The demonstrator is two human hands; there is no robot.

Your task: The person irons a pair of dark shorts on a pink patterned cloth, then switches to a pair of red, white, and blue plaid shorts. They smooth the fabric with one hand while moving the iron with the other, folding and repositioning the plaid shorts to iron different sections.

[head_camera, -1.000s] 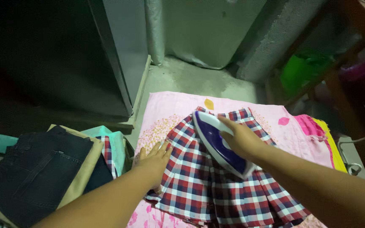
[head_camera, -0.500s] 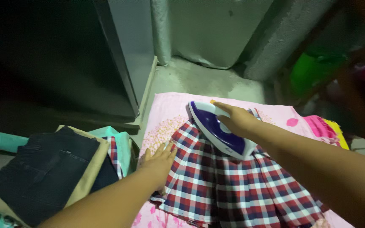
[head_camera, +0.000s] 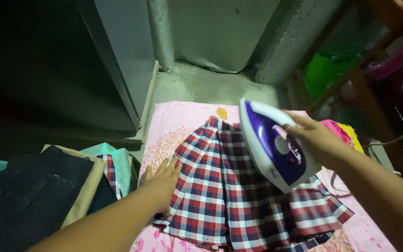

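A red, white and blue checked pleated skirt (head_camera: 220, 186) lies spread on a pink floral cloth (head_camera: 173, 126) on the floor. My left hand (head_camera: 162, 179) rests flat on the skirt's left edge, fingers apart. A white and purple clothes iron (head_camera: 271, 144) is gripped by the handle in my right hand (head_camera: 316, 140). The iron is lifted and tilted above the skirt's right side, off the fabric.
A stack of folded clothes, dark denim (head_camera: 29, 200) on top, sits at the left. A grey cabinet (head_camera: 117, 56) stands behind it. Pink and yellow cloth (head_camera: 346, 133) lies at the right, a cord (head_camera: 397, 140) beyond it, green and purple plastic items further back.
My right hand has raised the iron off the skirt and swung it to the right, tilting it up. My left hand stays pressed on the skirt's left edge.
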